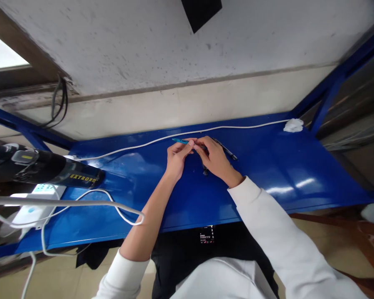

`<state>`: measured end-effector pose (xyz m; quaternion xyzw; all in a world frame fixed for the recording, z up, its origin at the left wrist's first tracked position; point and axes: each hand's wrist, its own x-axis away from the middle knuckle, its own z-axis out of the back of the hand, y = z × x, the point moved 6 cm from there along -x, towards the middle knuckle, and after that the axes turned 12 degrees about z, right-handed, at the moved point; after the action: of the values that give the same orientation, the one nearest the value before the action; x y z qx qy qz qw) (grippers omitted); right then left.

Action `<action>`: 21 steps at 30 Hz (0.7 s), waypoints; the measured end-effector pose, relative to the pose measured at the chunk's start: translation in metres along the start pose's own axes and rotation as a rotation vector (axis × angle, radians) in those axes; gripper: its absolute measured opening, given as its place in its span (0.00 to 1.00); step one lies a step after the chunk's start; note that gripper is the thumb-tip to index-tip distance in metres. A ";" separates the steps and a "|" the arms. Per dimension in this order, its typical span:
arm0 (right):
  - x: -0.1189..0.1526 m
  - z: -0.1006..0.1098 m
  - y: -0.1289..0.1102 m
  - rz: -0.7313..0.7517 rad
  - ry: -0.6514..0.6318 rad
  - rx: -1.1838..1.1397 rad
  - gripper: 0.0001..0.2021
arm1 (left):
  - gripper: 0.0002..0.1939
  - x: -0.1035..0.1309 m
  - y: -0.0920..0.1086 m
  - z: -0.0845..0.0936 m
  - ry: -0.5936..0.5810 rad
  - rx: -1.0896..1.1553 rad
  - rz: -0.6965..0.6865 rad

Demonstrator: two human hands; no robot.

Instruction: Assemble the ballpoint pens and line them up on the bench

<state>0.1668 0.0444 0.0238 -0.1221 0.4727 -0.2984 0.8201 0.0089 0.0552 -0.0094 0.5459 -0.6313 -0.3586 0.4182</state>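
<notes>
A slim teal pen [180,141] lies nearly level just above the blue table, its left end sticking out past my fingers. My left hand [175,161] is closed around it, with the thumb on top. From the other side, my right hand [214,157] pinches the pen's right end, its fingertips touching those of the left. The fingers hide most of the pen's middle. Beyond my right hand lies a dark, clear-barrelled pen [227,150], partly covered by that hand. Another dark pen-like piece [205,170] pokes out below my right palm.
A white cable [143,145] runs along the back of the blue table [268,166] to a crumpled white wad [293,125]. At left stand a black bottle [81,176] and a white power strip [39,207] with looping cords. A lit phone [207,234] rests on my lap.
</notes>
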 end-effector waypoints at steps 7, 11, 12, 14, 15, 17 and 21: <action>0.000 -0.002 0.001 -0.007 -0.036 0.009 0.08 | 0.16 0.000 0.000 0.002 -0.001 0.017 0.011; 0.000 -0.001 0.001 -0.028 -0.019 -0.017 0.08 | 0.16 -0.001 0.000 0.002 0.004 0.025 0.014; 0.000 0.000 0.001 -0.029 0.001 -0.020 0.08 | 0.16 -0.001 0.000 0.002 0.001 0.024 0.016; 0.000 0.000 0.002 -0.026 0.010 -0.016 0.07 | 0.17 -0.001 0.000 0.002 -0.006 0.026 0.018; 0.000 0.000 0.001 -0.022 -0.004 -0.009 0.07 | 0.16 -0.001 0.000 0.002 -0.006 0.030 0.017; -0.001 -0.002 0.001 -0.018 -0.047 -0.001 0.10 | 0.16 0.000 0.001 0.003 -0.002 0.036 0.015; -0.001 0.000 0.001 -0.035 -0.032 -0.007 0.10 | 0.17 0.000 0.001 0.003 0.000 0.034 0.017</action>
<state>0.1670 0.0454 0.0241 -0.1380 0.4585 -0.3093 0.8217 0.0058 0.0555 -0.0098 0.5476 -0.6417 -0.3443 0.4121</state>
